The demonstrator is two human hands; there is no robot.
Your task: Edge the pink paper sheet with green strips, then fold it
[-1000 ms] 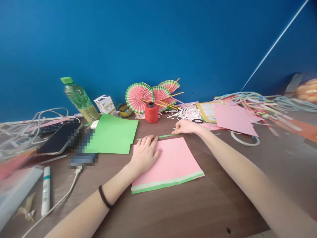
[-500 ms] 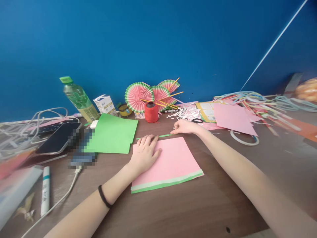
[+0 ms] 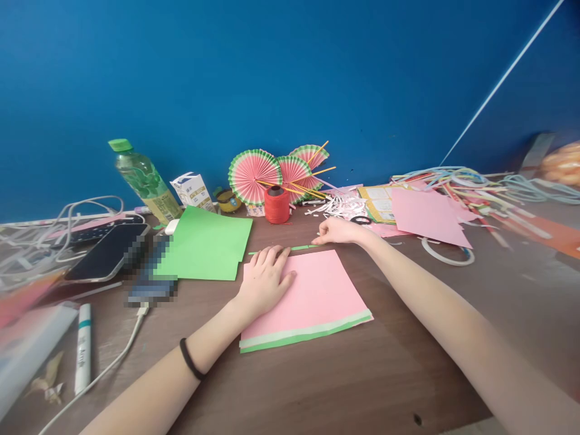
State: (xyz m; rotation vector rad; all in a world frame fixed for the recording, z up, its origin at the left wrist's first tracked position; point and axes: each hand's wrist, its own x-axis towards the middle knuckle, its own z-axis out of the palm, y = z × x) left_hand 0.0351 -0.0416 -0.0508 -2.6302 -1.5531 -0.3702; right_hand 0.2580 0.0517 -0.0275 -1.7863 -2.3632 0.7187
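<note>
A pink paper sheet point(image 3: 317, 293) with pale and green bands along its near edge lies on the brown table point(image 3: 344, 386). My left hand point(image 3: 266, 279) rests flat on the sheet's far left corner, fingers stretched out. A thin green paper strip point(image 3: 301, 248) runs along the sheet's far edge. My right hand point(image 3: 339, 231) pinches the right end of that strip with closed fingertips.
Green paper sheets point(image 3: 206, 244) lie to the left, beside a phone point(image 3: 106, 254), cables and a marker point(image 3: 83, 347). At the back stand a green-capped bottle point(image 3: 142, 179), a small carton point(image 3: 194, 190), a red thread spool point(image 3: 277, 205) and watermelon paper fans point(image 3: 254, 175). Pink sheets point(image 3: 426, 216), paper scraps and coloured strips are at the right.
</note>
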